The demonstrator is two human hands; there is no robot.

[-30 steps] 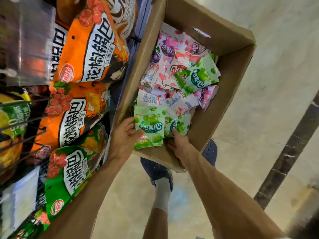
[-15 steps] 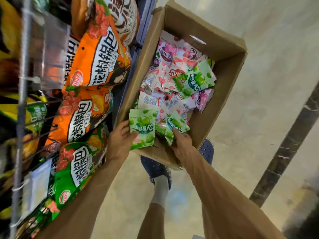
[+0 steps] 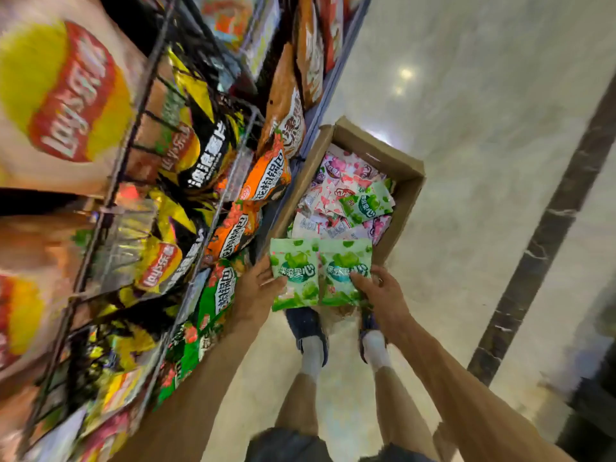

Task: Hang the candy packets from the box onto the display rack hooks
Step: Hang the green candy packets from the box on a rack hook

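Head view: green packets (image 3: 320, 273) between fingers (image 3: 361, 280).

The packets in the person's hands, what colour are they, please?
Green, both packets, seen in the head view.

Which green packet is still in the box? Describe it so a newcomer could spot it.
Start at the cardboard box on the floor beside the snack rack. Inside, on the heap of pink and white packets, toward the wall farthest from the rack, lies one green packet. It is the only green one clearly on the pile; the other two are in the hands.
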